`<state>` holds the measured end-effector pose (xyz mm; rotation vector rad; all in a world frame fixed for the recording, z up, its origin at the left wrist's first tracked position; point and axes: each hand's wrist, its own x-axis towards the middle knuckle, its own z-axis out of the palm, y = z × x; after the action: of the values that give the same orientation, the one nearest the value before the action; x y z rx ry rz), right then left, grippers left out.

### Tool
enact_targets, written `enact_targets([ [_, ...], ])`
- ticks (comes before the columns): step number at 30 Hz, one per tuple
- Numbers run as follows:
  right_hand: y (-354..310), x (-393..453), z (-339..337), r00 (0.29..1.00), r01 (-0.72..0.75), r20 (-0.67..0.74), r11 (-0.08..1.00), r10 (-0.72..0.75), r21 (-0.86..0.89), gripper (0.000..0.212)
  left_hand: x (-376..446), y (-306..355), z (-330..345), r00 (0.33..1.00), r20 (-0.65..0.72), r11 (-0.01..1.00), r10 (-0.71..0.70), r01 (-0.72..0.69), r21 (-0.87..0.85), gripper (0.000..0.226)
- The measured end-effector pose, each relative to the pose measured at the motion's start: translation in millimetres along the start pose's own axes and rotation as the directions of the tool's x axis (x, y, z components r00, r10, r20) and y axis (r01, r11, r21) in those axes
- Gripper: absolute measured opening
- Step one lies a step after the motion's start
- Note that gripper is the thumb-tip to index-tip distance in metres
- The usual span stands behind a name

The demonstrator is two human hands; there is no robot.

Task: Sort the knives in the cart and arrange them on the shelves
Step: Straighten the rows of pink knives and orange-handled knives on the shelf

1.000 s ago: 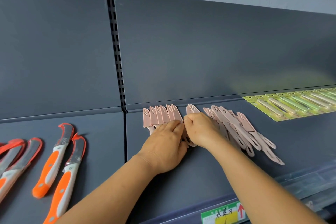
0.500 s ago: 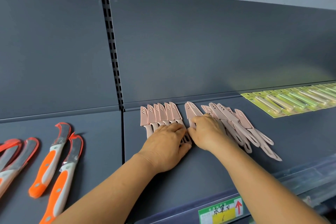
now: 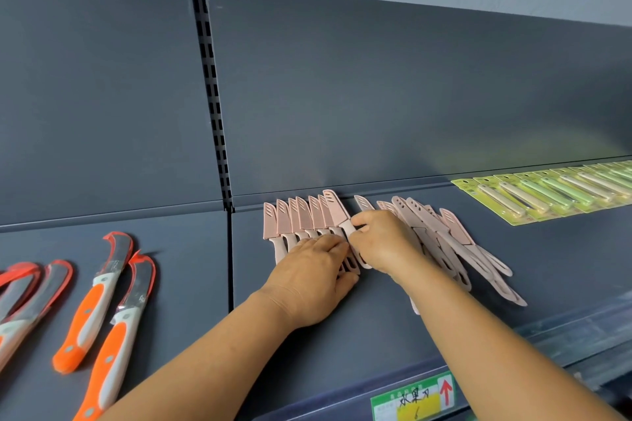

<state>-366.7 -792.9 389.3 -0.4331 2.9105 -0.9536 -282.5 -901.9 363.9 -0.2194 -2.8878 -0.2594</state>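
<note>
Several pink sheathed knives [image 3: 297, 219] lie side by side in a neat row on the dark grey shelf [image 3: 342, 335]. My left hand [image 3: 307, 280] rests flat on their handles. My right hand [image 3: 379, 239] pinches the handle of one pink knife [image 3: 337, 208] at the right end of that row, its sheath pointing at the back panel. To the right of my right hand a loose, overlapping pile of pink knives [image 3: 444, 236] fans out towards the shelf's front.
Orange-handled curved knives [image 3: 99, 290] lie on the neighbouring shelf section at left. Green carded packs [image 3: 547, 193] line the back right. A slotted upright [image 3: 208, 85] divides the back panels. A green price label [image 3: 413, 400] sits on the front rail.
My right hand has taken one pink knife from the loose pile and brought it left against the end of the neat row. The left hand stayed on the handles.
</note>
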Motion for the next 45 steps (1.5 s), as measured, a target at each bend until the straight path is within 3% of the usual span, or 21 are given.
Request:
enact_targets([
  [4,0.1,3.2,5.1,1.000,-0.012,0.009,0.995,0.013,-0.095,0.013,0.4,-0.5,0.1,1.000,0.011,1.000,0.003,-0.003,-0.014,0.048],
  [12,10.4,-2.5,-5.5,0.993,0.068,-0.072,0.944,-0.097,-0.323,0.022,-0.6,-1.0,-4.1,1.000,0.028,1.000,0.006,-0.006,0.004,0.052],
  [16,27.2,-4.0,-14.2,0.992,0.112,0.004,0.852,-0.128,-0.511,0.030,2.4,3.3,-7.5,0.998,0.039,0.998,0.055,-0.056,0.039,0.057],
  [26,38.7,-6.2,-17.8,0.979,0.200,0.059,0.855,-0.196,-0.479,0.034,14.3,12.8,-4.6,0.992,0.107,0.995,0.072,-0.079,0.064,0.049],
  [31,43.5,-0.9,-30.9,0.972,0.233,0.104,0.910,-0.209,-0.344,0.041,13.5,10.7,0.0,0.994,0.088,0.997,0.064,-0.068,0.041,0.049],
  [35,50.3,-6.0,-34.7,0.988,0.147,0.014,0.915,-0.154,-0.376,0.051,12.5,9.3,2.9,0.995,0.071,0.997,0.066,-0.069,0.042,0.050],
  [38,52.7,-11.0,-33.9,0.996,0.067,-0.017,0.898,-0.083,-0.435,0.047,13.3,8.6,3.6,0.996,0.064,0.997,0.066,-0.069,0.044,0.049],
  [45,51.4,-15.7,-29.8,0.988,0.089,-0.069,0.869,-0.140,-0.486,0.037,12.7,8.1,5.2,0.997,0.055,0.997,0.057,-0.059,0.051,0.050],
])
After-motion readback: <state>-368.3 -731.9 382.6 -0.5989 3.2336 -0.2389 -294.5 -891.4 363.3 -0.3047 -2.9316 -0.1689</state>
